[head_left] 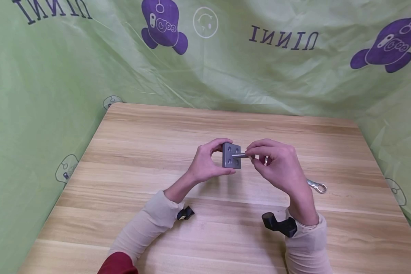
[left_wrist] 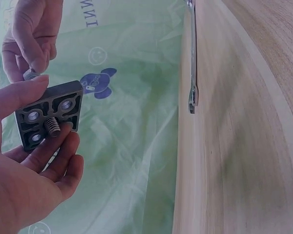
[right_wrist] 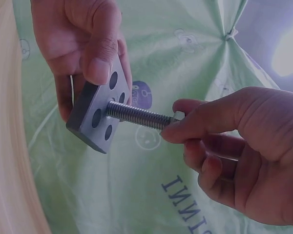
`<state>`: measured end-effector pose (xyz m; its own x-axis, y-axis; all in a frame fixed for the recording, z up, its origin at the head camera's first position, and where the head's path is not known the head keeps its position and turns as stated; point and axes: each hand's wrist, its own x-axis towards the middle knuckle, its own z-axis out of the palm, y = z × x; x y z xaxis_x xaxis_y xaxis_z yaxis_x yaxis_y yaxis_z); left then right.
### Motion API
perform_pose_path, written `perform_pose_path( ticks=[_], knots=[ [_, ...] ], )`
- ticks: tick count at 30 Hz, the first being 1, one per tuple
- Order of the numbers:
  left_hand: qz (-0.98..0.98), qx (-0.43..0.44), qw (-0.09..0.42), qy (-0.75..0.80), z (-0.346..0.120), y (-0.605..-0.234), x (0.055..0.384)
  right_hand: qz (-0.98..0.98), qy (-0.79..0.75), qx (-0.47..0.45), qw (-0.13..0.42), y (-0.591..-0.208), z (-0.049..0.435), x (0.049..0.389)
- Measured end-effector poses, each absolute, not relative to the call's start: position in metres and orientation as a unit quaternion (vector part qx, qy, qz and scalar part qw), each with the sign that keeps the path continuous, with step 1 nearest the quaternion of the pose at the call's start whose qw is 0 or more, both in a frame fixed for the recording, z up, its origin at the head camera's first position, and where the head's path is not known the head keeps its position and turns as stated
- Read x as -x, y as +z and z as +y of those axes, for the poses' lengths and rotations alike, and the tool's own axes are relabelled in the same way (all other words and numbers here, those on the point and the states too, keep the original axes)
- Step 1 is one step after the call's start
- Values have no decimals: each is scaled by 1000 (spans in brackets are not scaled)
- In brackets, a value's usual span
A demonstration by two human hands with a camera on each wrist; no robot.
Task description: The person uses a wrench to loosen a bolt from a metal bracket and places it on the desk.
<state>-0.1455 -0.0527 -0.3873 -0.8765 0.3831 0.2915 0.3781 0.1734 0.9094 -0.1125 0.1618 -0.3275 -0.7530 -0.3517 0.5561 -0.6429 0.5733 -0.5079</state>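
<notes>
My left hand (head_left: 207, 161) grips a square dark grey plate (head_left: 231, 156) by its opposite edges, thumb on one side and fingers on the other, above the table. Four holes sit around the plate's centre in the right wrist view. A threaded bolt (right_wrist: 139, 116) passes through the middle hole; its threaded end (left_wrist: 52, 126) sticks out of the ribbed back face in the left wrist view. With thumb and fingertips my right hand (head_left: 277, 161) pinches the bolt at its hex head (right_wrist: 177, 117).
A silver wrench (head_left: 317, 185) lies on the wooden table (head_left: 140, 152), right of the right hand and partly hidden behind the wrist. Green printed cloth (head_left: 226, 76) hangs around the table's back and sides. Black mounts (head_left: 279, 224) are strapped to both wrists.
</notes>
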Motion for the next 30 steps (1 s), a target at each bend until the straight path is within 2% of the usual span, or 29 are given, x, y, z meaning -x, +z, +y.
perform_pose_path(
  ticks=[4, 10, 15, 23, 30],
  knots=[
    [768, -248, 4, 591, -52, -387, 145, -872, 373, -267, 171, -326, 163, 112],
    [770, -245, 5, 589, -52, -388, 145, -914, 365, -143, 102, -319, 162, 111],
    [769, -245, 3, 590, -52, -388, 145, -932, 341, -108, 66, -318, 163, 111],
    [770, -247, 2, 588, -52, -388, 145, -927, 345, -130, 68, -318, 162, 109],
    [771, -247, 0, 587, -53, -387, 145, -901, 356, -208, 136, -322, 164, 109]
  ],
)
